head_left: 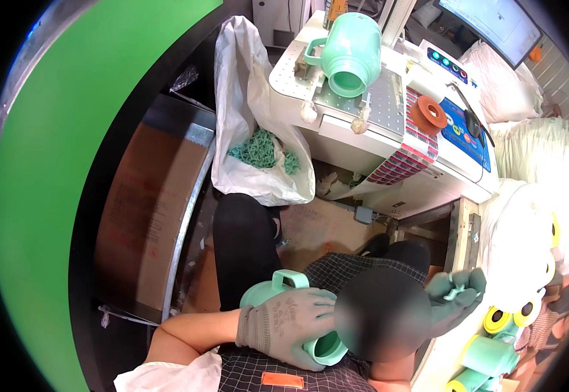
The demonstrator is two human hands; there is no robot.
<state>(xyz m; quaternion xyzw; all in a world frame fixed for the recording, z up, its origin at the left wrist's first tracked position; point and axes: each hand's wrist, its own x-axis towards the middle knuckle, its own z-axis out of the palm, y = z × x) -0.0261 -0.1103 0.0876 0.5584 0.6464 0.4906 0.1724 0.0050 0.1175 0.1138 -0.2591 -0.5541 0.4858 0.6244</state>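
1. Take a clock centred on the scene, 12 furthest from the worker. The green jug (261, 292) lies tipped at 6, against the checked apron (242, 367), its open mouth turned toward 5.
2. The gloved left hand (291, 323) is clamped over the jug's barrel, fingers wrapped across it, the handle (291, 279) standing free at the hand's 12 side.
3. The gloved right hand (457, 302) is out at 4, fingers bent around a small green scrap (454, 292); how tight that pinch is, I can't tell.
4. I'd judge the jug light for its bulk: hollow, stiff, moulded plastic, smooth enough to slip from bare skin, though the gloves should bite. It looks hard to break; the rim seems likeliest to mark.
5. Best hold, to my eye: the barrel for steadiness, the handle for lifting.
6. A second jug (356, 46) sits on the machine (336, 127) at 1; green shavings (258, 151) fill part of the white bag (232, 85) at 11.
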